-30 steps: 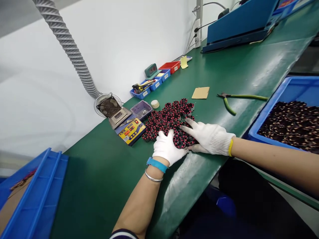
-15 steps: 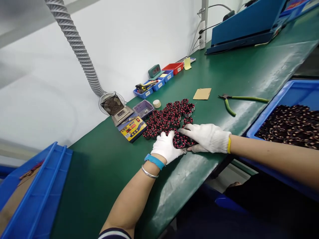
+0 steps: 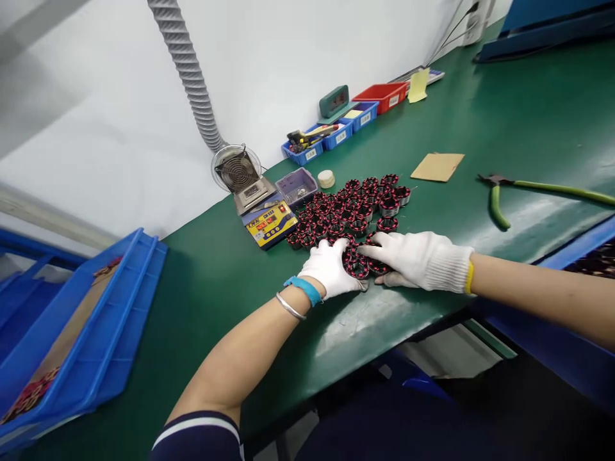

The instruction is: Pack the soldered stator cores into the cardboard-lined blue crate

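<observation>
A cluster of small ring-shaped coils [image 3: 336, 211], black with red windings, stands on the green tabletop [image 3: 206, 301]. My left hand [image 3: 330, 267], in a white glove, curves around the near left side of the cluster. Its fingers and thumb are apart, cupping the nearest coils. From the right, my right hand [image 3: 408, 259], also gloved in white, lies against the near right side, fingers over the coils and thumb low by the table. A few coils sit enclosed between both hands; the fingertips are partly hidden among them.
Left of the cluster are a soldering station [image 3: 270, 224] and a purple tray [image 3: 296, 186]. Small bins [image 3: 379, 96] line the wall. Green-handled cutters [image 3: 494, 198] and a cardboard piece [image 3: 437, 166] lie right. Blue crates [image 3: 110, 333] stand far left.
The camera view has turned leftward, so more of the left crates shows and less of the right bin. Both hands remain around the same near coils, with little visible movement against them.
</observation>
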### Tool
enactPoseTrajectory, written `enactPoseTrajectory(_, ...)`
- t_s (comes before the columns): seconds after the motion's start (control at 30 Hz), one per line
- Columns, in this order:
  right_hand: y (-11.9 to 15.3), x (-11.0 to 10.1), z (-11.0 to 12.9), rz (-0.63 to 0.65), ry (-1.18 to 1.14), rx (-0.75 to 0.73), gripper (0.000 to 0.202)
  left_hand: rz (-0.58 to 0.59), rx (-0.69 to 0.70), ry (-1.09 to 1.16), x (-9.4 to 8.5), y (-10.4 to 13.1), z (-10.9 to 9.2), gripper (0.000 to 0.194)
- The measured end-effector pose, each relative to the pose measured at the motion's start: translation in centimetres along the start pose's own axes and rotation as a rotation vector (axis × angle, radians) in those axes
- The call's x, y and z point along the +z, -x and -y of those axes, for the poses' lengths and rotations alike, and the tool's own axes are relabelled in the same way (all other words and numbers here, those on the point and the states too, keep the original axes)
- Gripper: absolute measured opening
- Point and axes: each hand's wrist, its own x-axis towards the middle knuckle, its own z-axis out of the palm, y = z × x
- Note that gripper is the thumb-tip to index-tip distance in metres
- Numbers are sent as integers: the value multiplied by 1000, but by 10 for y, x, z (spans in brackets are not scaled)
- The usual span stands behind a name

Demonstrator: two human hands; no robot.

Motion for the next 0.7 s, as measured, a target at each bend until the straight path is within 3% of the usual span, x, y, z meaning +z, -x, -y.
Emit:
enactPoseTrajectory(0.2,-6,-21,6,109,-32,41,66,23,-37,-18,-4,-7,-4,109)
enactPoseTrajectory(0.5,-3,-34,11,1,-115,-1,57,-159,-90,106,-3,13,-10,92)
enactPoseTrajectory(0.63,-5,-45,14,-26,-143,-28,50,-176,-87,158,-2,10,4,87)
enactPoseTrajectory(0.7,-8,-50,11,-39,-137,-56,51,-231,-127,62,-6,4,11,91)
